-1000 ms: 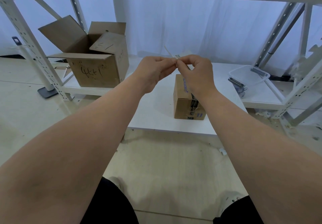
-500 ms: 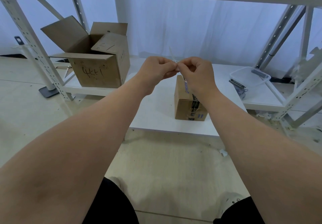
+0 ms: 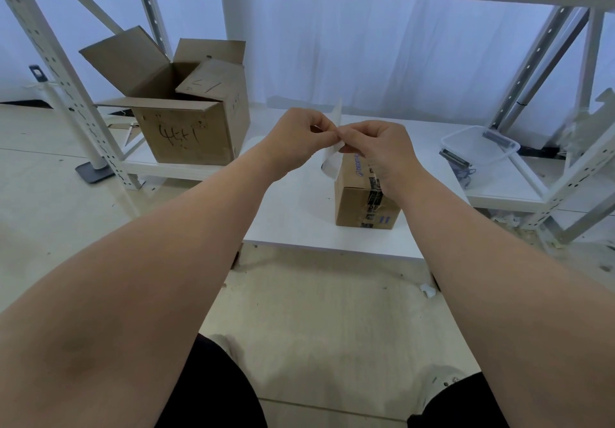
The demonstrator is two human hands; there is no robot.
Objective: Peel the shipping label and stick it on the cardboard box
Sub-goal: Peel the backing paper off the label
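Observation:
My left hand (image 3: 296,138) and my right hand (image 3: 379,148) meet at the fingertips above the low white table (image 3: 293,214). Both pinch a white shipping label (image 3: 332,158) held edge-on; one strip stands up behind the fingers and a flap hangs down below them. A small closed cardboard box (image 3: 359,201) with blue print and dark tape stands on the table, right under my right hand and partly hidden by it.
A large open cardboard box (image 3: 186,128) with handwriting sits on the low shelf at the left. A clear plastic tub (image 3: 479,145) with small items lies on the shelf at the right. White rack posts (image 3: 60,71) frame both sides.
My hands have dropped slightly toward the small box. A white flap of the label now hangs below my fingers where none showed before.

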